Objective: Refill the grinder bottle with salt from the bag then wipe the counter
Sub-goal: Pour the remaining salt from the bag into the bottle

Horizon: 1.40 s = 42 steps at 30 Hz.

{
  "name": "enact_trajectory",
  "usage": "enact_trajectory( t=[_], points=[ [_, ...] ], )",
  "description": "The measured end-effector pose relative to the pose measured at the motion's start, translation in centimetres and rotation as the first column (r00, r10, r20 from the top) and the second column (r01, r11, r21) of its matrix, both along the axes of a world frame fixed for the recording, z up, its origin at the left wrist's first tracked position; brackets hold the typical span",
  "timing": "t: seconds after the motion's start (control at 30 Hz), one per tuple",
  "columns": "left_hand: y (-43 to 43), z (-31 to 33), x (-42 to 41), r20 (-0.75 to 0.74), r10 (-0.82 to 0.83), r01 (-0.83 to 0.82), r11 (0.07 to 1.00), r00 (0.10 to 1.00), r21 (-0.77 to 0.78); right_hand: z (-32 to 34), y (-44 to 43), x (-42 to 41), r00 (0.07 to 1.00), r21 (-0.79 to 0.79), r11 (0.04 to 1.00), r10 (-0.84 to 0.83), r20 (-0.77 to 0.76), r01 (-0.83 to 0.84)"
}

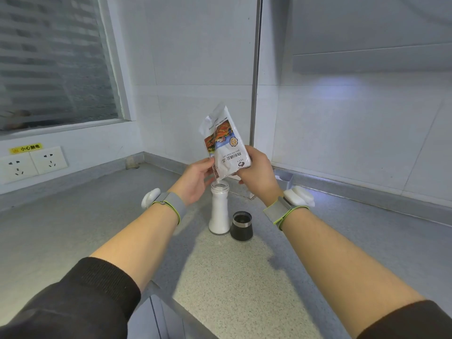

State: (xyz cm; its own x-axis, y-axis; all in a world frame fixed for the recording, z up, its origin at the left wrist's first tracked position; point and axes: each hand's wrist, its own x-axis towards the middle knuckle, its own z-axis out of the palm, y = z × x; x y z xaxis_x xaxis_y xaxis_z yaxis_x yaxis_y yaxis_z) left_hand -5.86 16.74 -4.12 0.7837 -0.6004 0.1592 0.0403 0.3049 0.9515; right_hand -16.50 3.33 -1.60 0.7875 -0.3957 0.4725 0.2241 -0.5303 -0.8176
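Two hands hold an upturned salt bag [225, 143] over the open grinder bottle [219, 209] at frame centre.

The left hand [195, 179] pinches the bag's lower left edge between thumb and fingers; the right hand [259, 174] grasps its lower right side, fingers curled round it. The bag's print reads upside down, and its lowest corner sits just above the bottle's mouth. Whether salt is flowing cannot be told. The clear bottle stands upright on the speckled counter [232, 277], uncapped, with white salt up to about its neck. The black grinder cap [241, 226] stands just beside it to the right, apart from it. Each wrist carries a grey strap with a white unit. Two wall sockets [31, 163] sit at the left edge of the frame, under a window [53, 59] in the upper left.
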Motion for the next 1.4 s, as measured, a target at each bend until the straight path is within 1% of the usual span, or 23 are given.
enact_trajectory(
  t=[0.1,0.3,0.37,0.5,0.57,0.67,0.77,0.83,0.9,0.97,1.07,1.17,1.23,1.27,1.33,1.4],
  points=[
    [0.5,-0.2,0.0,0.016,0.025,-0.025,0.999,1.000,0.037,0.3,0.3,-0.3,1.000,-0.001,1.000,0.019,0.010,-0.019],
    [0.4,0.6,0.0,-0.011,0.034,-0.034,0.999,0.999,0.039,0.6,0.4,-0.3,0.998,0.030,0.998,0.050,-0.030,-0.049],
    [0.4,1.0,0.1,-0.017,0.084,-0.083,0.996,0.996,0.039,0.8,0.4,-0.3,0.997,0.053,0.997,0.066,-0.039,-0.064],
    [0.3,1.8,0.2,-0.004,0.185,-0.184,0.980,0.983,0.074,1.2,0.4,-0.6,0.987,0.141,0.978,0.161,-0.024,-0.156],
    [0.4,2.4,0.1,-0.009,0.222,-0.220,0.969,0.975,0.110,1.6,0.5,-0.7,0.985,0.167,0.972,0.171,-0.010,-0.167],
    [0.6,3.1,0.1,-0.033,0.257,-0.249,0.955,0.966,0.165,2.0,0.5,-0.7,0.984,0.165,0.973,0.172,-0.043,-0.163],
    [1.0,4.1,-0.3,-0.043,0.283,-0.269,0.942,0.958,0.202,2.5,0.2,-1.0,0.970,0.070,0.973,0.227,-0.092,-0.221],
    [1.3,4.7,-0.5,-0.054,0.289,-0.270,0.935,0.956,0.230,3.1,-0.1,-1.5,0.963,-0.042,0.970,0.232,-0.136,-0.239],
    [1.6,5.5,-0.5,-0.056,0.252,-0.226,0.931,0.966,0.285,3.6,-0.4,-1.7,0.972,-0.157,0.967,0.176,-0.159,-0.201],
    [1.8,6.0,-0.5,-0.077,0.212,-0.176,0.929,0.974,0.326,3.9,-0.5,-1.8,0.984,-0.217,0.967,0.105,-0.142,-0.135],
    [1.8,6.7,-0.1,-0.118,0.207,-0.162,0.936,0.971,0.313,4.6,-0.9,-1.7,0.993,-0.265,0.963,0.024,-0.112,-0.053],
    [1.6,6.9,0.6,-0.139,0.213,-0.168,0.945,0.967,0.279,5.0,-1.4,-1.4,0.992,-0.291,0.957,-0.029,-0.125,-0.009],
    [1.3,6.5,1.4,-0.085,0.202,-0.169,0.939,0.976,0.301,4.9,-2.0,-1.0,0.990,-0.299,0.954,-0.075,-0.123,0.035],
    [1.0,6.0,1.9,-0.027,0.188,-0.169,0.930,0.982,0.326,4.5,-2.4,-0.5,0.988,-0.302,0.951,-0.101,-0.118,0.061],
    [0.4,4.9,3.1,0.120,0.153,-0.186,0.913,0.981,0.364,3.9,-3.1,0.5,0.984,-0.274,0.956,-0.140,-0.107,0.106],
    [0.6,4.2,3.6,0.266,0.157,-0.249,0.900,0.951,0.357,3.6,-3.3,0.9,0.983,-0.231,0.965,-0.152,-0.103,0.125]
  ],
)
